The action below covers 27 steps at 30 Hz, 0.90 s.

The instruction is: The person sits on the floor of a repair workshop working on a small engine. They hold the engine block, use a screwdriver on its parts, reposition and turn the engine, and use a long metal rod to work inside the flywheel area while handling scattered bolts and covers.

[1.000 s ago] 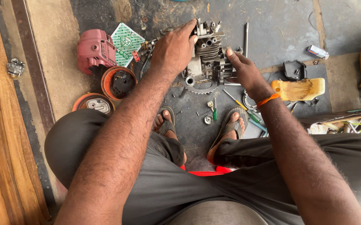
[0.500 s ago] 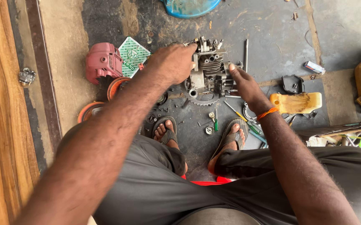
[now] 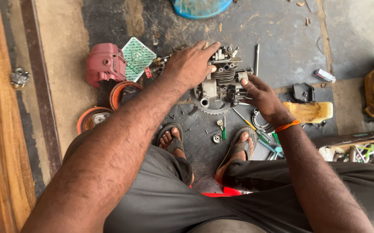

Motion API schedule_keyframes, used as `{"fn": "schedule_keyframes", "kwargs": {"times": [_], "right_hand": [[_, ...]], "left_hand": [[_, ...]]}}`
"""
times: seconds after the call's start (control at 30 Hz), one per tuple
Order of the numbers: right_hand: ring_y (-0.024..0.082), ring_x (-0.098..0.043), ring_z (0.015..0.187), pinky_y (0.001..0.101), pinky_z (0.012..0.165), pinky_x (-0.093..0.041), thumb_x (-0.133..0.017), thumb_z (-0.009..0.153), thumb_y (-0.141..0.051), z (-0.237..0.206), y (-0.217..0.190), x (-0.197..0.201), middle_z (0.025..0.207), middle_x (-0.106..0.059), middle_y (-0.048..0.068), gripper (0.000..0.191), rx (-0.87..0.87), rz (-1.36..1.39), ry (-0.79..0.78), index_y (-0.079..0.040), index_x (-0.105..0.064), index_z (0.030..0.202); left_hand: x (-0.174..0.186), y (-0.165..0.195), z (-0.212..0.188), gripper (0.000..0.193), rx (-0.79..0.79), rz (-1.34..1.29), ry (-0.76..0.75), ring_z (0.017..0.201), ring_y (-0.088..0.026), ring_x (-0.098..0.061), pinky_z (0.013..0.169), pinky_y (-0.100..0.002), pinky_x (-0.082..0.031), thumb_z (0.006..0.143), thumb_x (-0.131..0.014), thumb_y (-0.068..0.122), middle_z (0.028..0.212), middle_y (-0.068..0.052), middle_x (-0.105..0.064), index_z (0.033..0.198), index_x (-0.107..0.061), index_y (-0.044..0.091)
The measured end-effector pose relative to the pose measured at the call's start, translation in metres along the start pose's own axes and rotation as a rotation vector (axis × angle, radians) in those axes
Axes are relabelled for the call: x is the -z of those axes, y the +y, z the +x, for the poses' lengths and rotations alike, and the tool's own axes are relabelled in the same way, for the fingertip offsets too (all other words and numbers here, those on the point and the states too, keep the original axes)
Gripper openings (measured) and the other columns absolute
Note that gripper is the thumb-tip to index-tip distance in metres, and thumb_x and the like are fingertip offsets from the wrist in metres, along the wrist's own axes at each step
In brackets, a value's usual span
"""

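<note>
A small grey metal engine block (image 3: 221,82) with cooling fins stands on the dark floor in front of my feet. My left hand (image 3: 191,64) lies over its top left side, fingers stretched across it. My right hand (image 3: 260,92), with an orange band on the wrist, grips the block's right side with fingers curled against it. A toothed ring (image 3: 215,110) lies at the block's near edge.
A red plastic cover (image 3: 105,64), a green patterned card (image 3: 138,56) and two orange round parts (image 3: 124,92) lie to the left. Screwdrivers (image 3: 245,121), small bolts, a black part (image 3: 303,91) and a yellow pad (image 3: 310,111) lie right. A blue basin (image 3: 200,7) is far ahead.
The view has shifted so the engine sits lower in the frame. Both hands stay on the engine block; the left hand's fingers have spread further across its top.
</note>
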State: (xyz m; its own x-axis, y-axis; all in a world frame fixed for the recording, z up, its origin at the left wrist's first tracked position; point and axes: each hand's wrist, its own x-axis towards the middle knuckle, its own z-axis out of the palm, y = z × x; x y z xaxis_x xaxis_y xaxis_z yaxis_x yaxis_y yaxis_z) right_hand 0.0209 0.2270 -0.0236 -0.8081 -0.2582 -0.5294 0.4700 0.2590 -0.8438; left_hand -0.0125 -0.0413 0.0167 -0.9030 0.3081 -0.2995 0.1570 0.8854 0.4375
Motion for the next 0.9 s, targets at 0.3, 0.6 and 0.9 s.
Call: {"fn": "schedule_keyframes", "kwargs": {"times": [0.3, 0.6, 0.9], "right_hand": [[0.030, -0.059, 0.130, 0.0429, 0.106, -0.049, -0.048, 0.094, -0.067, 0.009, 0.004, 0.003, 0.146, -0.059, 0.019, 0.089, -0.094, 0.079, 0.073, -0.002, -0.044, 0.154], [0.026, -0.053, 0.136, 0.0398, 0.106, -0.048, -0.062, 0.093, -0.051, 0.000, -0.014, 0.001, 0.149, -0.055, 0.017, 0.081, -0.023, -0.171, 0.006, -0.001, -0.041, 0.153], [0.026, -0.064, 0.103, 0.0403, 0.092, -0.053, -0.062, 0.108, -0.042, 0.012, 0.032, 0.046, 0.121, -0.067, 0.024, 0.054, 0.015, -0.215, 0.186, 0.006, -0.062, 0.132]], "left_hand": [[-0.012, -0.007, 0.005, 0.065, -0.075, -0.005, 0.082, 0.131, -0.036, -0.056, 0.109, -0.051, -0.048, 0.103, -0.059, 0.035, 0.151, -0.021, -0.049, 0.159, -0.029, 0.019], [0.000, 0.002, -0.005, 0.074, -0.017, -0.023, 0.038, 0.121, -0.034, -0.062, 0.102, -0.053, -0.052, 0.099, -0.063, 0.041, 0.144, -0.017, -0.055, 0.159, -0.026, 0.022], [0.003, 0.002, -0.012, 0.094, 0.071, 0.028, -0.101, 0.109, -0.036, -0.071, 0.096, -0.053, -0.060, 0.096, -0.067, 0.048, 0.131, -0.024, -0.064, 0.167, -0.010, 0.023]]}}
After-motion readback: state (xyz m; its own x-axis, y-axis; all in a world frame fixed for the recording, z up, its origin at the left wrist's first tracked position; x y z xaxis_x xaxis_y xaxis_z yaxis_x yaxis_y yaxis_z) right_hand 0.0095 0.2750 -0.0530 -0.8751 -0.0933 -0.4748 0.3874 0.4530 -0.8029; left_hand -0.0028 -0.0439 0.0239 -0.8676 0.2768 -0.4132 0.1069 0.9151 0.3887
